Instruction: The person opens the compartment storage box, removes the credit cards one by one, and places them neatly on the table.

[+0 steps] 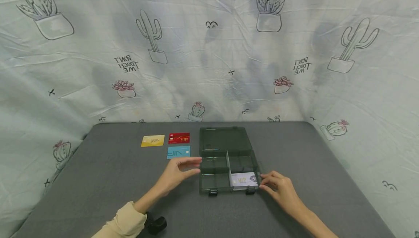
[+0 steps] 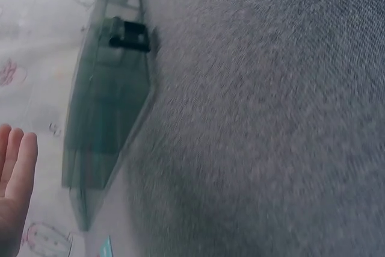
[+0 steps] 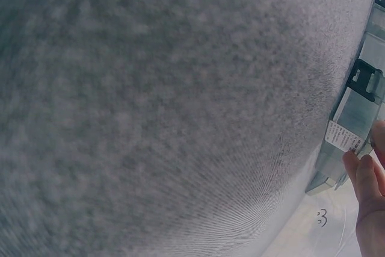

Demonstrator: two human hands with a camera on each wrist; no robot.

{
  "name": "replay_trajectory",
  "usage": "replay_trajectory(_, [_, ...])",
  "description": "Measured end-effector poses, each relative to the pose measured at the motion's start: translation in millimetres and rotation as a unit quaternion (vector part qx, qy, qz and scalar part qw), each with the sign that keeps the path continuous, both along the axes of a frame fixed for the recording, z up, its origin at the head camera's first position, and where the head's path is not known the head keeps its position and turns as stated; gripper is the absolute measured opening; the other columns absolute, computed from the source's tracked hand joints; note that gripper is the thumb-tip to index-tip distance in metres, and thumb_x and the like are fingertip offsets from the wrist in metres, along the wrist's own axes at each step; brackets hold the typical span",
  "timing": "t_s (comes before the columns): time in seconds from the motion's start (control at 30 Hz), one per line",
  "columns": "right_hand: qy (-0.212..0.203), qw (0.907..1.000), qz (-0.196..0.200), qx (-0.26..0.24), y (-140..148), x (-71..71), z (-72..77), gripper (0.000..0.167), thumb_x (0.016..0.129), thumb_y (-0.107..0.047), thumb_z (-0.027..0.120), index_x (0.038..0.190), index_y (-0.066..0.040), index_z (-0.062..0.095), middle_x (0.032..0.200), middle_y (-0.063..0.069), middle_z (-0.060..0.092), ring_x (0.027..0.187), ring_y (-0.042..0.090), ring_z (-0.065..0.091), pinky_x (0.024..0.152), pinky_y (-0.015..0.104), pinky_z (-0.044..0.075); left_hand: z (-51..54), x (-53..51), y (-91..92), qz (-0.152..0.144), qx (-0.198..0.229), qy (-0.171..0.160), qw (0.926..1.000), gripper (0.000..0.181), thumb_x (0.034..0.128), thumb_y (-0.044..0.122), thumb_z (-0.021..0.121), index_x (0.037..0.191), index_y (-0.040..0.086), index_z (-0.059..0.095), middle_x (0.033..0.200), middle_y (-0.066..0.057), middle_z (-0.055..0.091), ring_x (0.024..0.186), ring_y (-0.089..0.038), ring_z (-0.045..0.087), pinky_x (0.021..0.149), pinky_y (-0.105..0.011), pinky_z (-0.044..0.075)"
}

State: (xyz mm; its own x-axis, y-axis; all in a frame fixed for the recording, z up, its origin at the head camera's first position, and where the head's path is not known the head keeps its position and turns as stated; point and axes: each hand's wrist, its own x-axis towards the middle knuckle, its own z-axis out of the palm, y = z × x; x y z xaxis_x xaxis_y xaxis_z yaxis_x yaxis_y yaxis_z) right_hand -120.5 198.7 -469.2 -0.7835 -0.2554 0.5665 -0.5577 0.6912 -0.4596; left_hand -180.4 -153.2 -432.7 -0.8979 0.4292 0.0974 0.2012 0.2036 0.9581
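Note:
A dark translucent green box (image 1: 214,183) lies with its lid (image 1: 224,139) folded back, and dividers split it into compartments. In the front right compartment lies a white VIP card (image 1: 242,180). My left hand (image 1: 178,172) hovers at the box's left side, fingers and thumb spread apart with nothing between them. At the opposite side, my right hand (image 1: 278,187) has its fingertips at the right wall. A white label (image 3: 344,136) shows on that wall in the right wrist view, beside the fingertips. The left wrist view is blurred.
Left of the lid lie a yellow card (image 1: 152,141), a red VIP card (image 1: 179,138) and a blue card (image 1: 178,152). The grey table (image 1: 114,180) meets a cactus-print cloth (image 1: 209,67) at the back and sides. Two black latches (image 1: 213,192) sit on the box's front.

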Motion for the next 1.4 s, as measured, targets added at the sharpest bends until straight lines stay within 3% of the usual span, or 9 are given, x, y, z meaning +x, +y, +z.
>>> replay_trajectory(0.17, [-0.002, 1.0000, 0.001, -0.002, 0, 0.4, 1.3, 0.024, 0.066, 0.005, 0.082, 0.075, -0.013, 0.069, 0.087, 0.003, 0.065, 0.077, 0.023, 0.068, 0.063, 0.024, 0.056, -0.9, -1.1, 12.9, -0.019, -0.002, 0.003, 0.9998, 0.042, 0.0850, 0.018, 0.074, 0.123, 0.003, 0.064, 0.123, -0.015, 0.063, 0.110, -0.031, 0.062, 0.093, -0.044, 0.049])
replay_trajectory(0.5, [-0.001, 0.9998, 0.016, -0.010, 0, -0.7, 3.9, 0.023, 0.065, 0.009, 0.081, 0.074, -0.008, 0.069, 0.084, 0.002, 0.062, 0.080, 0.028, 0.068, 0.066, 0.026, 0.056, -4.4, -3.2, 35.0, -0.053, 0.007, 0.000, 0.9986, 0.041, 0.0849, 0.016, 0.074, 0.122, 0.001, 0.064, 0.119, -0.018, 0.065, 0.106, -0.028, 0.064, 0.082, -0.023, 0.052])
replay_trajectory(0.8, [-0.006, 0.9997, 0.019, -0.014, 1, -1.4, 5.7, 0.022, 0.066, 0.008, 0.080, 0.074, -0.009, 0.069, 0.085, 0.003, 0.063, 0.080, 0.027, 0.068, 0.066, 0.026, 0.056, -8.5, -8.7, 52.4, -0.070, 0.003, 0.005, 0.9975, 0.038, 0.0854, 0.015, 0.073, 0.120, 0.000, 0.066, 0.117, -0.018, 0.065, 0.101, -0.020, 0.066, 0.081, -0.024, 0.053])
replay_trajectory(1.0, [-0.008, 0.9998, 0.014, -0.013, 1, -0.4, 5.1, 0.023, 0.065, 0.008, 0.081, 0.074, -0.009, 0.069, 0.085, 0.003, 0.063, 0.079, 0.026, 0.068, 0.066, 0.025, 0.056, -11.9, -10.2, 65.8, -0.089, -0.007, -0.013, 0.9959, 0.036, 0.0868, 0.016, 0.072, 0.120, 0.001, 0.066, 0.118, -0.016, 0.065, 0.099, -0.016, 0.067, 0.081, -0.025, 0.053])
replay_trajectory(1.4, [0.000, 0.9998, 0.015, -0.012, 2, -2.1, 5.1, 0.025, 0.064, 0.009, 0.081, 0.073, -0.010, 0.069, 0.085, 0.003, 0.063, 0.078, 0.025, 0.068, 0.065, 0.024, 0.056, -13.8, -6.8, 88.4, -0.073, -0.048, -0.007, 0.9962, 0.034, 0.0842, 0.015, 0.075, 0.115, 0.001, 0.069, 0.112, -0.011, 0.069, 0.097, -0.019, 0.067, 0.081, -0.029, 0.054])
